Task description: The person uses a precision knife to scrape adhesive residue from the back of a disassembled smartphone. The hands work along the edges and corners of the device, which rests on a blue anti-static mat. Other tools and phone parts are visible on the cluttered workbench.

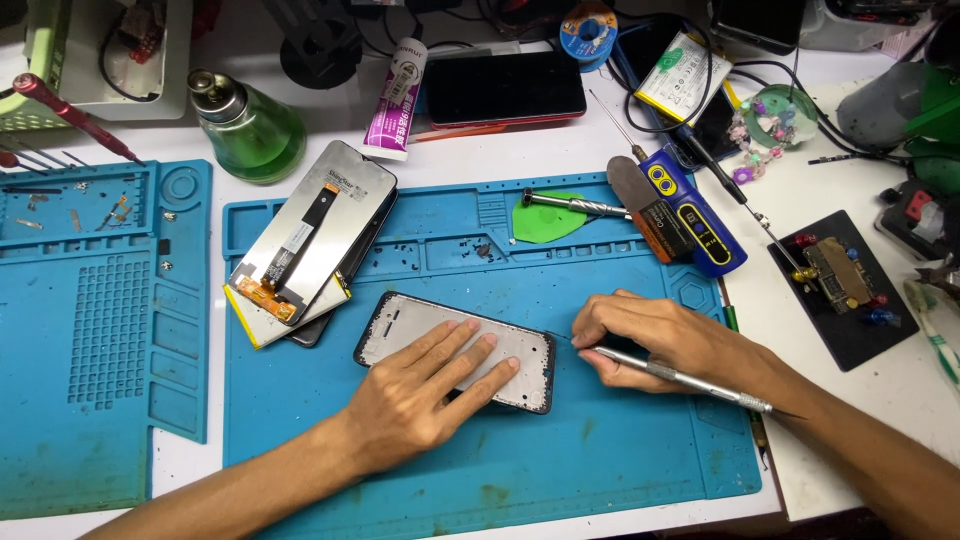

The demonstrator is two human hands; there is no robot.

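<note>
A black phone frame [400,322] with a pale inner plate lies on the blue work mat [600,440]. My left hand [425,385] rests flat on it, fingers spread, pressing it down. My right hand [660,340] grips a thin silver metal tool [700,382] like a pen, its fine tip touching the frame's right corner. A detached phone screen [310,235] with an orange flex cable leans on other phone parts at the mat's upper left.
A second blue mat [100,330] lies at left. A green glass bottle [250,130], a purple glue tube [392,100], a dark phone [505,88], a green pick [545,222], a screwdriver [575,205] and a blue-yellow tool [690,215] are behind. A black pad [850,300] sits right.
</note>
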